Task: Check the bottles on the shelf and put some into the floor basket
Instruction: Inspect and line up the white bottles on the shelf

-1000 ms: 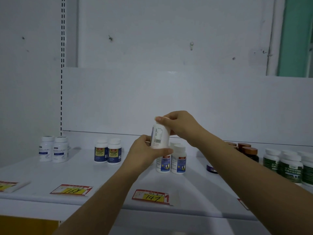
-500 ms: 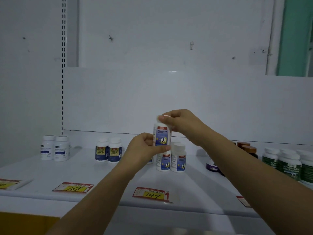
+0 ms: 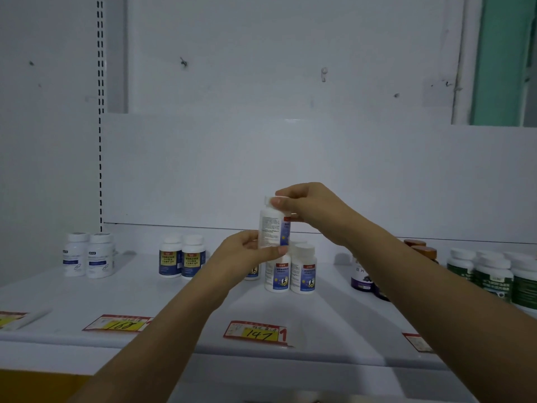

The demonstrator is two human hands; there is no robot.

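A white bottle (image 3: 272,229) with a blue label is held upright above the white shelf (image 3: 334,324). My left hand (image 3: 242,254) grips its lower part from the left. My right hand (image 3: 312,209) pinches its white cap from above. The side with small print faces me, and the blue front shows at the right edge. Below it stand two matching bottles (image 3: 290,271) on the shelf. The floor basket is out of view.
Two white bottles (image 3: 88,255) stand at the far left, two blue-and-yellow ones (image 3: 181,257) beside them. Purple and brown-capped jars (image 3: 418,251) and several green-labelled bottles (image 3: 494,274) stand at the right. Price tags (image 3: 257,333) lie along the front edge.
The bottle has turned in my hands: its blue front has swung to the right, and the small-print side faces me. Both hands stay at about the same height.
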